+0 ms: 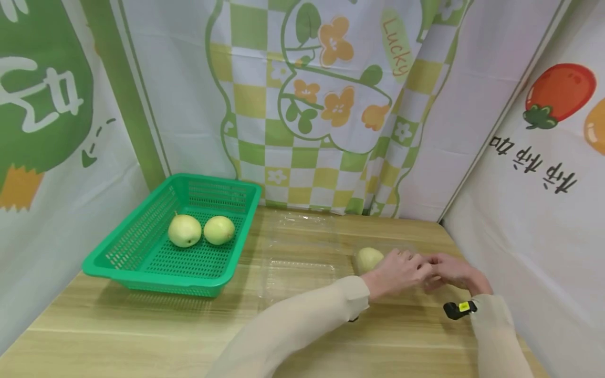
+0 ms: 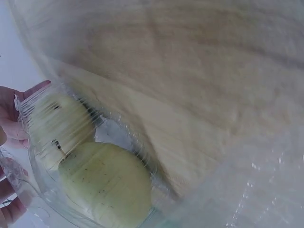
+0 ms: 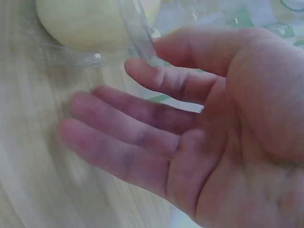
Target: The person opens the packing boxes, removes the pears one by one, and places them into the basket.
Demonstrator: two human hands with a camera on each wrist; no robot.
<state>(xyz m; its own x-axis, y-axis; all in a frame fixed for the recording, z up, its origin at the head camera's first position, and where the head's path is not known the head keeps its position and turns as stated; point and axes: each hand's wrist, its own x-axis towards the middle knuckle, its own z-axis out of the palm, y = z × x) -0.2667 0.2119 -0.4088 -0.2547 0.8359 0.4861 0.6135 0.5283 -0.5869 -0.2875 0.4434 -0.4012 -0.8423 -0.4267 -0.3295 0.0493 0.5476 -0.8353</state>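
A clear plastic container [image 2: 114, 130] holds two pale green pears, and the nearer pear [image 2: 107, 185] lies against the other pear [image 2: 59, 126]. In the head view, one pear [image 1: 369, 259] shows beside my left hand [image 1: 399, 271], whose curved fingers meet the container's right side. My right hand [image 1: 454, 272] is close against the left there. Seen from the right wrist, its thumb and index finger pinch the container's clear edge [image 3: 137, 33], while the other fingers [image 3: 118, 156] extend loosely below. The left fingertips' exact contact is partly hidden.
A green perforated basket [image 1: 231, 265] stands at the left with two pears [image 1: 185, 231] in it. Between basket and hands lies another clear plastic container [image 1: 300, 262], opened flat on the wooden table [image 1: 142, 336]. Printed curtains [image 1: 307, 173] border the back and sides.
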